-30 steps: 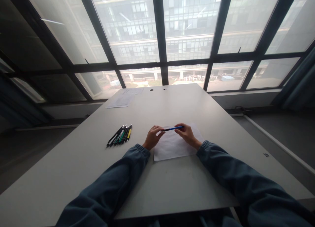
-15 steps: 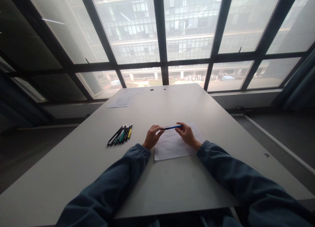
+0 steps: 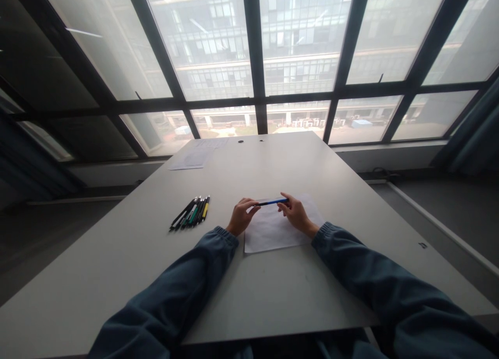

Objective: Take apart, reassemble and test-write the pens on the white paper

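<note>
A blue and black pen (image 3: 272,202) lies level between my hands, above the far part of a white sheet of paper (image 3: 273,233). Its dark left end is pinched in the fingertips of my left hand (image 3: 240,216). At the blue right end, my right hand (image 3: 295,214) grips it between thumb and fingers. Both wrists rest close to the paper's sides, and the right hand covers part of the sheet. To the left of my left hand lies a bunch of several pens (image 3: 191,213), mostly black, with green and yellow ones among them.
The white table (image 3: 128,255) stretches toward large framed windows. More printed sheets (image 3: 189,159) lie at its far left. Two small dark spots, one a round hole (image 3: 240,142), sit near the far edge. A small dark mark (image 3: 423,245) is near the right edge.
The fingers of my right hand have shifted slightly at the pen's blue end. The pen, my left hand and the paper stay practically in place.
</note>
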### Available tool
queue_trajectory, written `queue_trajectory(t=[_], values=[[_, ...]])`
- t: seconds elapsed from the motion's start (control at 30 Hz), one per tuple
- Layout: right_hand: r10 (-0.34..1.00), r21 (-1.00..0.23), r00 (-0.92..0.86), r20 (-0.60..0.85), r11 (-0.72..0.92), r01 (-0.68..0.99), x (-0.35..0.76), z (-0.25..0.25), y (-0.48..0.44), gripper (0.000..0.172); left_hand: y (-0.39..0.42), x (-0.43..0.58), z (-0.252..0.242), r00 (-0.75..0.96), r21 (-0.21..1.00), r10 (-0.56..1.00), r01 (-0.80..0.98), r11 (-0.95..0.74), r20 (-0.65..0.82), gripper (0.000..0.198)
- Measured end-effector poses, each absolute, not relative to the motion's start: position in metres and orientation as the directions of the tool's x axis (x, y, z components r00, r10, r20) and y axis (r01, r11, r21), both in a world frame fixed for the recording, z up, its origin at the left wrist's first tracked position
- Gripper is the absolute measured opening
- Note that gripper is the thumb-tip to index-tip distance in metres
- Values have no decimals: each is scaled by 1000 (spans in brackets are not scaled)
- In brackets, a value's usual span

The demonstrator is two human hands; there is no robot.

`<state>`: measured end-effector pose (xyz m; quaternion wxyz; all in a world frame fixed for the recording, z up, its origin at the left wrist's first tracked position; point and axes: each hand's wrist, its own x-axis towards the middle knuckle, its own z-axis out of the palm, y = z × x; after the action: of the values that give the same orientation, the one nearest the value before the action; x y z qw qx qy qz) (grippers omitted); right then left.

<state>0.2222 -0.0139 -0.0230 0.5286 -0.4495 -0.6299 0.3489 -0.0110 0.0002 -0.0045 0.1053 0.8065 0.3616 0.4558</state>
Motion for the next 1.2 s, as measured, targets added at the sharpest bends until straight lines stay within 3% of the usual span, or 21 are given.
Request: queue_trajectory(t=[0.37, 0.63, 0.83, 0.97, 1.03, 1.2], values=[[909, -894, -41, 415, 415, 169, 222, -17, -17, 37, 2, -11, -6, 285, 469, 708, 583, -663, 646, 14], [858, -800, -14, 514, 485, 352, 224, -21, -14, 27, 6, -13, -10, 262, 477, 716, 594, -648, 647, 13], [829, -602, -178, 531, 516, 609, 229, -15, -19, 20, 5, -14, -8, 246, 493, 713, 575, -653, 657, 15], [795, -529, -240, 557, 562, 636, 240, -7, -17, 21, -1, -13, -2, 141, 512, 691, 571, -642, 709, 30], [786, -527, -205, 583, 558, 641, 251, -4, -11, 22, -3, -12, -1, 82, 527, 686, 577, -624, 723, 38], [772, -523, 0, 635, 431, 735, 287, 2, 13, 26, -4, -11, -1, 113, 533, 709, 580, -616, 696, 29]])
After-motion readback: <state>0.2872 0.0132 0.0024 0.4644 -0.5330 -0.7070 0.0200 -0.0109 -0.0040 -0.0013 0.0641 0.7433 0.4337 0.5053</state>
